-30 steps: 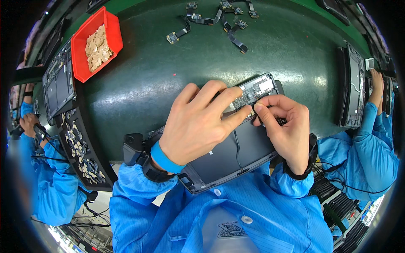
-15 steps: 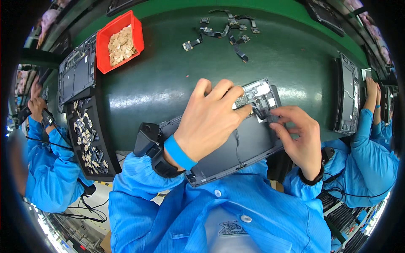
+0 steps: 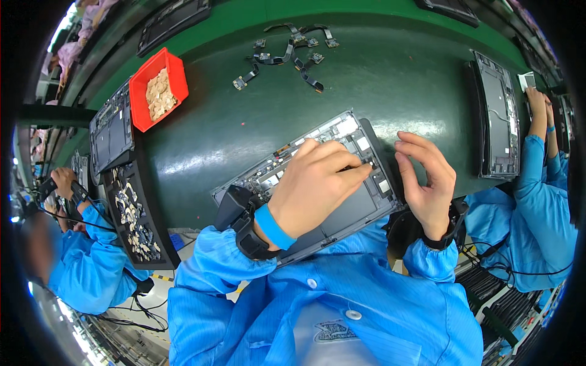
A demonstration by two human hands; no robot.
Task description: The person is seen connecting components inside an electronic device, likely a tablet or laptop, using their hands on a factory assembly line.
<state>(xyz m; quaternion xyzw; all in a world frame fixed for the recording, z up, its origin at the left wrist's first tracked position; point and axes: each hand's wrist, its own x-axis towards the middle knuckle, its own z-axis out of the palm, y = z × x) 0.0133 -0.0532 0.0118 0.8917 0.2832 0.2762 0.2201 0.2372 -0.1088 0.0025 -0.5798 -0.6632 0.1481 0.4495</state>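
The work looks only part done, as the laptop [image 3: 355, 208] lies with its insides bare at the green table's [image 3: 213, 134] near edge, the left hand [image 3: 320, 183] bent over it, pinching what I cannot tell, the right hand [image 3: 431, 194] empty beside it, fingers apart.

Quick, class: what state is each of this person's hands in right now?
Left hand: curled over the opened device; whether it grips anything cannot be told.
Right hand: open, with nothing visible in its grasp.
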